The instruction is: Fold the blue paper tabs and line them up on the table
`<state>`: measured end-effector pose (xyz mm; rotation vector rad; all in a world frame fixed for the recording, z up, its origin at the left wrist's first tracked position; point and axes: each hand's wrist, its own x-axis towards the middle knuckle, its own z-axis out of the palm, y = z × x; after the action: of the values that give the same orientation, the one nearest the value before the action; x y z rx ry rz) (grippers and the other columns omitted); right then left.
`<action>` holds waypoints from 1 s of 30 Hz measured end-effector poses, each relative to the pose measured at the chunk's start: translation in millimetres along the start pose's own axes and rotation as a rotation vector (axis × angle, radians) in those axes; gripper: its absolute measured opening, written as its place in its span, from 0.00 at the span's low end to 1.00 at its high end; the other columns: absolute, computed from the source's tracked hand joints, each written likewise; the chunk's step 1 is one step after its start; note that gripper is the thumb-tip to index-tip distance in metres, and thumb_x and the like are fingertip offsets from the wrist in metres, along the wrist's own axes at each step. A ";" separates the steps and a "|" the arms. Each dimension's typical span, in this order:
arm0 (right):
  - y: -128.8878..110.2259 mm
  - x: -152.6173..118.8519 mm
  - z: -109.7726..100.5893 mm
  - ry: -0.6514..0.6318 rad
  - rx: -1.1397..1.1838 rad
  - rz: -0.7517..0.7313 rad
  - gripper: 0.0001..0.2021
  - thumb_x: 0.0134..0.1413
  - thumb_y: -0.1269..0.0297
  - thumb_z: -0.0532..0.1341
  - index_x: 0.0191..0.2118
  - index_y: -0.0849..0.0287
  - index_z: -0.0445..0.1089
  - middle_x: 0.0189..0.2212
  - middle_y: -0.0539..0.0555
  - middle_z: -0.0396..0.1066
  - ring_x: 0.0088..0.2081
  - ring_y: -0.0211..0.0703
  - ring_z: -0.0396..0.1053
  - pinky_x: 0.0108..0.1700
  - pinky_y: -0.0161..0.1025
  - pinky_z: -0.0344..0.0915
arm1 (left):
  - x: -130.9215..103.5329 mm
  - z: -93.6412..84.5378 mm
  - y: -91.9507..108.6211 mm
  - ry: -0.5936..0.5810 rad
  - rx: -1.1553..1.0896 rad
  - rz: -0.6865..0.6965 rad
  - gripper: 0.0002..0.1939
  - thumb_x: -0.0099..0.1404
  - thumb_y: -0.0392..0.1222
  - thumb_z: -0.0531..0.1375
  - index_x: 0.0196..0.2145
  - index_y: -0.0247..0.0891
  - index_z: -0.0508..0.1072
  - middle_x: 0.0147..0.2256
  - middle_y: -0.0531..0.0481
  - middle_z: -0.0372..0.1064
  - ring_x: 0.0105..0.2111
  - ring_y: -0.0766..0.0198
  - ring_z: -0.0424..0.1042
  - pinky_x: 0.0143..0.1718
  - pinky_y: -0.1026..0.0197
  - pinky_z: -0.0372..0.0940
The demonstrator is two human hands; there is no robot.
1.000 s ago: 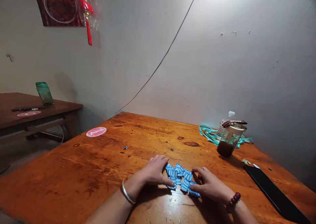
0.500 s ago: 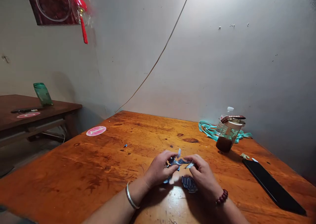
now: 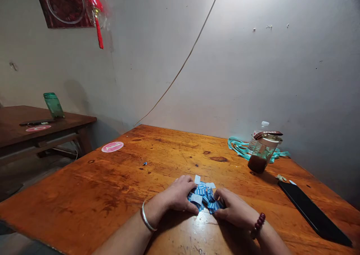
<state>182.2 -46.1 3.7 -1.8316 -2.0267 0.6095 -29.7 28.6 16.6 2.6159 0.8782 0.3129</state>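
Half-open, the left hand (image 3: 177,195) at the pile's nine o'clock and right hand (image 3: 235,208) at three are loosely cupping blue-and-white pieces (image 3: 200,189), uneven squeezing possibly scattering some toward twelve.

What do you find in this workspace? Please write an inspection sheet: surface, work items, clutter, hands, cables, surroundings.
Surface: wooden table, knots and dark marks, glare near the hands.
Work items: small blue-and-white papers, loosely piled, some white sides showing.
Clutter: cup with dark contents, plastic bottle, green-blue strap, flat black object, blue scrap.
Hands: left hand and right hand open, curved around opposite sides of the pile.
Cables: thin cord slanting across the wall; electrical or not, cannot tell.
Surroundings: grey wall, second table with green bottle, red hanging ornament.
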 end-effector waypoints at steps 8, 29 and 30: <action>-16.7 14.4 10.3 0.219 0.214 -0.129 0.08 0.46 0.72 0.50 0.27 0.59 0.66 0.26 0.50 0.68 0.29 0.38 0.63 0.31 0.32 0.56 | 9.7 13.1 14.7 0.114 -0.208 0.045 0.06 0.56 0.37 0.54 0.29 0.39 0.70 0.29 0.53 0.66 0.29 0.67 0.63 0.30 0.68 0.55; -8.1 27.3 18.6 0.145 0.027 -0.183 0.14 0.55 0.60 0.48 0.38 0.53 0.70 0.43 0.52 0.69 0.48 0.46 0.61 0.50 0.46 0.51 | 14.1 14.6 2.2 0.101 -0.097 0.064 0.15 0.59 0.47 0.51 0.42 0.42 0.67 0.39 0.50 0.67 0.40 0.61 0.63 0.43 0.61 0.56; -10.6 24.6 15.2 0.153 0.056 -0.205 0.15 0.55 0.59 0.47 0.34 0.55 0.71 0.37 0.52 0.71 0.43 0.44 0.64 0.47 0.42 0.55 | 12.8 11.2 2.4 0.073 -0.127 0.056 0.15 0.59 0.48 0.51 0.41 0.41 0.68 0.37 0.51 0.68 0.38 0.61 0.64 0.41 0.62 0.56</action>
<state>162.6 -23.7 -4.4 -1.5632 -2.0393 0.4489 -14.9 31.7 8.5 2.5285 0.7826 0.4663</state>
